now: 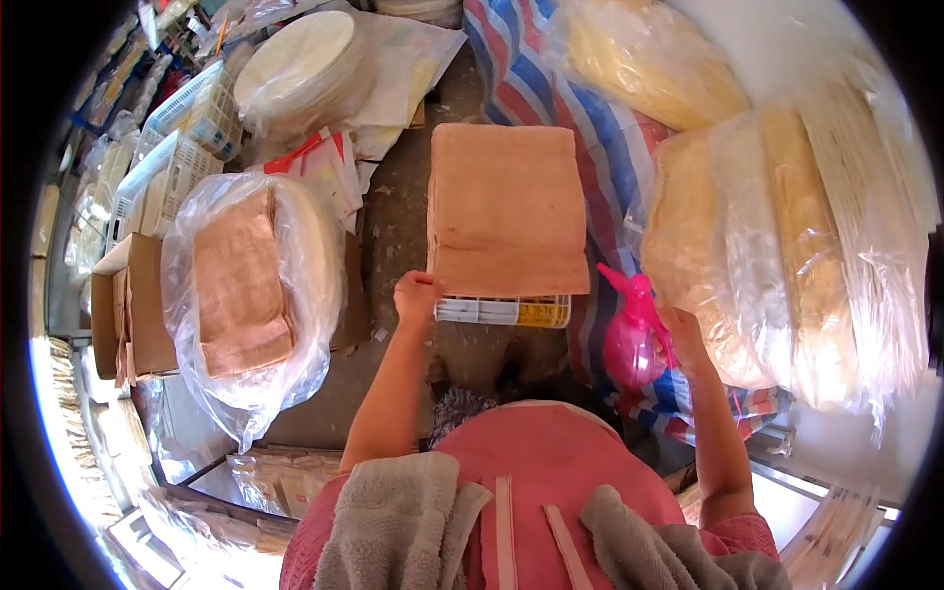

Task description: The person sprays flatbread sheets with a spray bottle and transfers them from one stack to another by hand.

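A stack of flat brown sheets [507, 206] lies on a white and yellow plastic crate [501, 312] in the middle. At the stack's lower left corner, my left hand [418, 292] has its fingers closed on the edge of the sheets. To the right of the crate, my right hand [678, 334] grips a pink spray bottle [634, 344], whose nozzle points up and to the left. A folded brown sheet [241, 285] rests on a plastic-wrapped round stack [317, 265] at the left.
A cardboard box [143, 305] and white baskets [172, 177] stand at the left. Another wrapped round stack [295, 69] is at the upper left. Plastic-wrapped yellowish bundles [733, 246] lie on a striped sheet [610, 147] at the right.
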`<state>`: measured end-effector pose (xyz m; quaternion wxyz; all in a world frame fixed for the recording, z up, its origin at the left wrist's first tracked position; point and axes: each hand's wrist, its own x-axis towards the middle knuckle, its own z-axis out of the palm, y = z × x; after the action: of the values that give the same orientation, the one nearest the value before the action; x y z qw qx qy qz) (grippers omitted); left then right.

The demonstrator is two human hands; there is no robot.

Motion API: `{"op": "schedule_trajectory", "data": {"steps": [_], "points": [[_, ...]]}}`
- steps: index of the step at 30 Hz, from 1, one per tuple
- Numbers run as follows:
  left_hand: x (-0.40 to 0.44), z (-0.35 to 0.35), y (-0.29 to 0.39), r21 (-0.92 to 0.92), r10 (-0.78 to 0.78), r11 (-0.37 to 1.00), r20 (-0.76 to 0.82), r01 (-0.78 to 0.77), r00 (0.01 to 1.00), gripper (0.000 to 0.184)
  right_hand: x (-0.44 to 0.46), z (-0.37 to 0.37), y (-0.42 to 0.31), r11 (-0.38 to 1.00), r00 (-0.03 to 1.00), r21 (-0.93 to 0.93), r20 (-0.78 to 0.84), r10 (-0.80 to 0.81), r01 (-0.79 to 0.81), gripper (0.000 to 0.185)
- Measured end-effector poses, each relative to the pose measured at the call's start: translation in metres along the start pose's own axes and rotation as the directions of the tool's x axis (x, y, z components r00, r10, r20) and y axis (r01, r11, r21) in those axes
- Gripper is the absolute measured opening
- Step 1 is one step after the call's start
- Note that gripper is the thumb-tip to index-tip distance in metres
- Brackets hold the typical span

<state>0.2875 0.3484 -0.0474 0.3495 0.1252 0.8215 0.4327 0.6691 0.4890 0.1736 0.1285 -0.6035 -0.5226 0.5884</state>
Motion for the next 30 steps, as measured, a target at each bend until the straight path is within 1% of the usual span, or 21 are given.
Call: {"op": "schedule_trajectory", "data": {"steps": [1,3,4,5,6,7,8,9,10,11,13,14,16,17,20,23,24,26,29,30], "points": [[-0.001,-0.005,0.0,0.036,-0.004,0.999,0.009,0.003,1.0,0.027,-0.002,-0.007,0.007,1.0,1.0,0.005,-0.022,0.011,-0.011,0.044],[-0.008,-0.008,0.007,0.249,0.007,0.968,-0.001,-0.007,1.0,0.024,-0.008,-0.022,0.02,0.999,0.997,0.017,-0.064,0.053,-0.052,0.042],[-0.013,-0.009,0.013,0.353,0.018,0.935,-0.005,-0.015,1.0,0.022,-0.01,-0.027,0.027,0.998,0.996,0.04,-0.073,0.048,-0.045,0.043],[-0.019,-0.003,0.02,0.499,0.274,0.849,-0.131,-0.175,0.953,0.023,-0.012,-0.031,0.035,0.997,0.996,0.064,-0.084,0.041,-0.036,0.044],[-0.027,0.009,0.029,0.645,0.527,0.706,-0.204,-0.291,0.825,0.025,-0.014,-0.034,0.041,0.996,0.995,0.089,-0.098,0.033,-0.024,0.045],[-0.032,0.021,0.034,0.777,0.745,0.525,-0.221,-0.348,0.629,0.027,-0.019,-0.032,0.038,0.994,0.993,0.105,-0.108,0.047,-0.035,0.046],[-0.022,0.036,0.034,0.672,0.676,0.491,0.108,-0.555,0.729,0.042,-0.022,-0.032,0.038,0.993,0.993,0.108,-0.1,0.06,-0.049,0.046],[-0.028,0.051,0.039,0.625,0.649,0.407,0.316,-0.667,0.692,0.057,-0.024,-0.032,0.038,0.992,0.993,0.11,-0.091,0.074,-0.064,0.047],[-0.036,0.064,0.048,0.535,0.593,0.35,0.509,-0.769,0.624,0.072,-0.026,-0.031,0.038,0.991,0.993,0.112,-0.082,0.084,-0.075,0.047],[-0.052,0.081,0.055,0.553,0.61,0.194,0.578,-0.81,0.541,0.087,-0.029,-0.029,0.036,0.989,0.991,0.12,-0.087,0.098,-0.087,0.047],[-0.055,0.103,0.064,0.567,0.615,0.11,0.606,-0.816,0.504,0.093,-0.034,-0.025,0.033,0.985,0.987,0.134,-0.099,0.123,-0.109,0.048],[-0.054,0.111,0.069,0.573,0.618,0.069,0.619,-0.817,0.486,0.096,-0.035,-0.026,0.035,0.986,0.99,0.148,-0.113,0.089,-0.072,0.048],[-0.038,0.13,0.057,0.597,0.564,0.006,0.66,-0.802,0.496,0.092,-0.037,-0.029,0.042,0.984,0.99,0.178,-0.139,0.023,0.002,0.048],[-0.029,0.138,0.049,0.608,0.534,-0.029,0.68,-0.794,0.502,0.091,-0.038,-0.031,0.041,0.983,0.988,0.182,-0.15,0.027,0.001,0.047],[-0.022,0.133,0.053,0.531,0.519,-0.063,0.741,-0.845,0.427,0.082,-0.048,-0.033,0.038,0.981,0.986,0.192,-0.163,0.043,-0.011,0.046],[-0.02,0.132,0.054,0.496,0.55,-0.156,0.762,-0.854,0.341,0.071,-0.049,-0.036,0.037,0.985,0.989,0.171,-0.138,0.044,-0.02,0.044],[-0.02,0.131,0.055,0.476,0.552,-0.154,0.768,-0.866,0.325,0.068,-0.049,-0.039,0.04,0.987,0.991,0.159,-0.122,0.047,-0.027,0.044],[-0.022,0.129,0.054,0.439,0.555,-0.143,0.778,-0.887,0.295,0.063,-0.047,-0.043,0.046,0.99,0.994,0.138,-0.102,0.049,-0.035,0.044],[-0.029,0.121,0.065,0.409,0.617,-0.201,0.759,-0.89,0.209,0.046,-0.044,-0.048,0.053,0.992,0.994,0.123,-0.097,0.045,-0.033,0.045],[-0.03,0.12,0.067,0.415,0.633,-0.237,0.752,-0.879,0.184,0.043,-0.043,-0.049,0.054,0.992,0.994,0.123,-0.1,0.043,-0.03,0.045]]}}
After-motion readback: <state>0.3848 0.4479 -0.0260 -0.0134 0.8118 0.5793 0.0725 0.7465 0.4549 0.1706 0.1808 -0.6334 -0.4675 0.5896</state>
